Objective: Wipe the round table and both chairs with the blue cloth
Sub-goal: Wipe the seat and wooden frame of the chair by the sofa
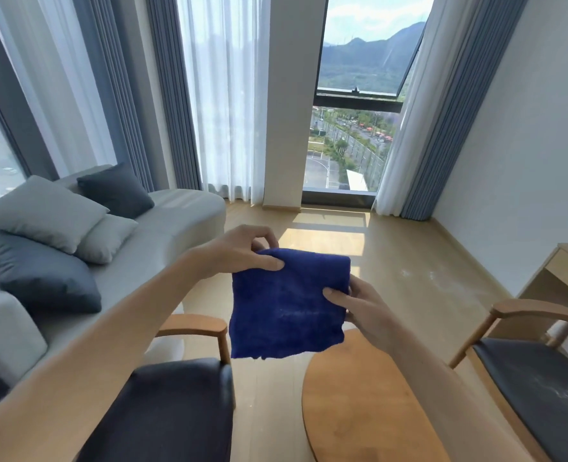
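My left hand point(242, 251) pinches the top left corner of the blue cloth point(289, 301), thumb on the near face and the other fingers curled behind the fold; my right hand point(359, 308) pinches the right edge lower down, thumb across the front. Between the 2 hands the cloth hangs folded in the air, its lower hem loose and ragged, touching nothing beneath it. It hangs above the gap between the left chair point(172, 405) and the far edge of the round table point(369, 401), which lies low and to the right of centre. The right chair point(535, 388) stands beyond the table's right edge, and its dark seat carries pale smears near the front corner. I judge this to be the preparing step: the cloth is being squared into a pad and no surface has been wiped yet, so the task is barely begun. The next move, as I read it, calls for letting 1 hand take the whole pad flat, then lowering it onto the table top and sweeping from the far edge toward me. A grey sofa point(162, 228) with 4 cushions sits off to the left.
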